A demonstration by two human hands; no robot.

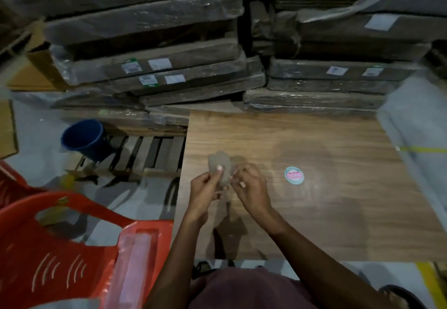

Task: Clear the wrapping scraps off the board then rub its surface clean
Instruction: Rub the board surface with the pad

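A wood-grain board (326,212) lies flat in front of me. Above its left part both hands hold one brown scrap of wrapping paper (219,163). My left hand (204,188) pinches the scrap's lower left, thumb on its face. My right hand (249,187) grips its right edge with curled fingers. A small round sticker (294,175), pale green with a pink label, sits on the board to the right of my hands.
Stacks of plastic-wrapped flat packs (157,66) rise behind the board. A blue bucket (83,138) and a wooden pallet (145,153) lie to the left. A red plastic chair (60,248) carrying a pink-wrapped roll (135,265) stands at lower left.
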